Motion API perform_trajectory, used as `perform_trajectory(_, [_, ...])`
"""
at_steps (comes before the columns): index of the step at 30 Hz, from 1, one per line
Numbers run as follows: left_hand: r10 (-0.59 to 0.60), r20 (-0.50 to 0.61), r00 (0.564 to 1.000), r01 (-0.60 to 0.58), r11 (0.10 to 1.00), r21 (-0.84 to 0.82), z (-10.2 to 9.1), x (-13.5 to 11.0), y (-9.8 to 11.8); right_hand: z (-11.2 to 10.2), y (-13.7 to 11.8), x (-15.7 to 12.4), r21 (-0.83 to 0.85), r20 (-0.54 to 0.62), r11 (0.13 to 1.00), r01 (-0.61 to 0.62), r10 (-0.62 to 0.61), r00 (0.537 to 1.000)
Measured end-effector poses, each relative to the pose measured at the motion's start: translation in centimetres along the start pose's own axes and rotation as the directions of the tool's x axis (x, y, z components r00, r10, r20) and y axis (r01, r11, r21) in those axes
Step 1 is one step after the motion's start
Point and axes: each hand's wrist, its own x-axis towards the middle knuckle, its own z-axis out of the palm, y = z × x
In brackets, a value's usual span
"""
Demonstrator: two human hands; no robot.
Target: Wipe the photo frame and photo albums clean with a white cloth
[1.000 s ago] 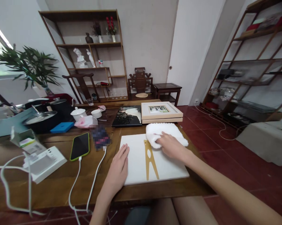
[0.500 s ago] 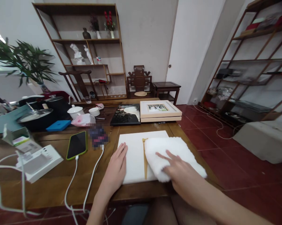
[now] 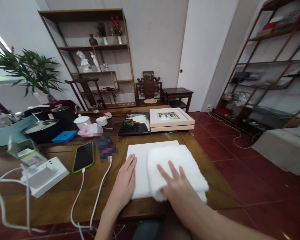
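Note:
A flat white board (image 3: 142,160) lies near the table's front edge. My left hand (image 3: 126,181) rests along the board's left edge, fingers straight and nearly together, holding nothing. On the board's right part lies a fluffy white cloth (image 3: 184,158), folded thick and reaching past the board's right side. My right hand (image 3: 177,186) lies on the cloth, its fingers spread over the top and its thumb partly hidden at the near fold. Whatever is beneath the cloth is hidden.
Behind the board are a dark picture panel (image 3: 135,123) and stacked pale frames (image 3: 172,125). To the left lie a phone (image 3: 83,156) on a white cable (image 3: 75,200), a white box (image 3: 47,173) and a blue block (image 3: 65,136). Pots (image 3: 43,128) stand farther back.
My right hand and the cloth have moved left across the board. A thin tan strip that lay on the board is now covered by the cloth. My left hand stays at the edge.

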Motion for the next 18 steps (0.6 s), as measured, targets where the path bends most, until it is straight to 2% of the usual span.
perform_trajectory(3, [0.002,-0.005,1.0,-0.002,1.0,0.004,0.1,-0.1,-0.1,1.0,-0.8,-2.7,0.057,0.001,0.992,0.114,-0.115,0.993])
perform_trajectory(6, [0.01,0.0,1.0,-0.01,1.0,0.015,0.2,-0.1,-0.2,0.8,-0.3,-3.0,0.087,0.007,0.984,0.154,-0.155,0.988])
perform_trajectory(10, [-0.006,0.025,1.0,0.006,0.999,0.037,0.0,0.0,0.1,-0.6,1.4,0.6,0.05,0.016,0.995,0.082,-0.083,0.996])
perform_trajectory(15, [-0.007,0.028,1.0,0.006,1.0,0.022,-0.2,0.1,0.2,-2.1,2.8,6.3,-0.03,-0.089,1.0,0.009,-0.011,0.996])
perform_trajectory(18, [0.017,0.011,1.0,-0.017,1.0,0.01,-0.2,0.0,0.0,-2.2,2.4,7.2,-0.042,-0.107,0.999,-0.005,0.0,0.994])
